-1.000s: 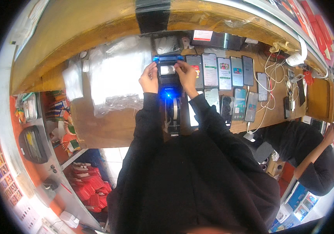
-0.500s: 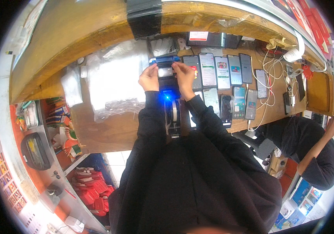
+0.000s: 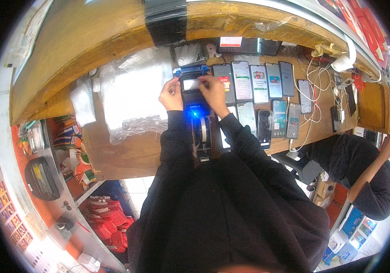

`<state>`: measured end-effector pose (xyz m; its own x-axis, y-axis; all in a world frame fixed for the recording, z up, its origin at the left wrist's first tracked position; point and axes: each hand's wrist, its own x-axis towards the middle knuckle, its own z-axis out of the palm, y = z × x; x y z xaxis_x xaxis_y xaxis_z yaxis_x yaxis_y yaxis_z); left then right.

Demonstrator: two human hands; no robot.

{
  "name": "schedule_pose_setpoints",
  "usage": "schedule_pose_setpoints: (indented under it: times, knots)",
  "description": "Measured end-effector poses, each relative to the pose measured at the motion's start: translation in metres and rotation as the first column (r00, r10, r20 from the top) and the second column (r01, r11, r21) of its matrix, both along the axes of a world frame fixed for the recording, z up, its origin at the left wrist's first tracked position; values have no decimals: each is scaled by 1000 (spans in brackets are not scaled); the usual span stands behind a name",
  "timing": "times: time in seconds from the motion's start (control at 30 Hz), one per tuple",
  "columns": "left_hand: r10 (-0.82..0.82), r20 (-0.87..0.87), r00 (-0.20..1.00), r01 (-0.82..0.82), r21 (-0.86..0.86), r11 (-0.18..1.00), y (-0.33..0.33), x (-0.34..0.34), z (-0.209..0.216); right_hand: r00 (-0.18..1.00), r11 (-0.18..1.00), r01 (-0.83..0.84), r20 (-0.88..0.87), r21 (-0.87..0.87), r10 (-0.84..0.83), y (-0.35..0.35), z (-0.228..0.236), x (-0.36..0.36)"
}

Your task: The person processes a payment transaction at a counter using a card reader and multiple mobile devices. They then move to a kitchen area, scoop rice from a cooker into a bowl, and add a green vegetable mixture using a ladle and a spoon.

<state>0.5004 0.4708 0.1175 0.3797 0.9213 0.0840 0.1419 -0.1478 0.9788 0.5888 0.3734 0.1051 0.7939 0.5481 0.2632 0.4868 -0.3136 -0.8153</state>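
Note:
A small black receipt printer (image 3: 197, 101) with a glowing blue light sits in front of me, its blue-edged lid (image 3: 190, 71) raised at the far end. Inside the open bay lies a white paper roll (image 3: 190, 85). My left hand (image 3: 172, 97) has its thumb and fingers pinched at the printer's left edge, beside the lid. My right hand (image 3: 214, 93) is closed with its fingertips at the right end of the roll, partly covering it. Nearer to me, a black tape dispenser (image 3: 202, 148) holds a roll of tape.
Several phones (image 3: 259, 84) lie in rows on the wooden table (image 3: 126, 157) right of the printer. White cables (image 3: 315, 98) tangle farther right. Clear plastic bags (image 3: 136, 93) cover the left side. A wooden shelf edge (image 3: 231, 20) crosses beyond. Another person (image 3: 363, 177) is at the right.
Both hands have come off the lid's two corners toward me. The right fingertips moved down to the paper roll, the left ones slightly down and left. The lid remains raised.

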Motion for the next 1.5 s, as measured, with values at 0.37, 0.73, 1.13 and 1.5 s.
schedule_pose_setpoints:
  times: [0.37,0.73,1.13,1.5]
  knots:
    - [-50,-140,989,50,-5,999,-3,-28,-10,894,816,-118,297,-567,336,23,1,5]
    - [-70,-100,992,65,-49,997,13,-54,-13,902,909,-382,146,-164,406,-13,25,12]
    - [-687,152,711,685,-373,626,3,-47,30,926,948,-277,-221,158,307,-29,34,-29]
    - [-396,-516,759,601,322,731,109,65,33,709,942,189,-702,279,65,2,-2,0]
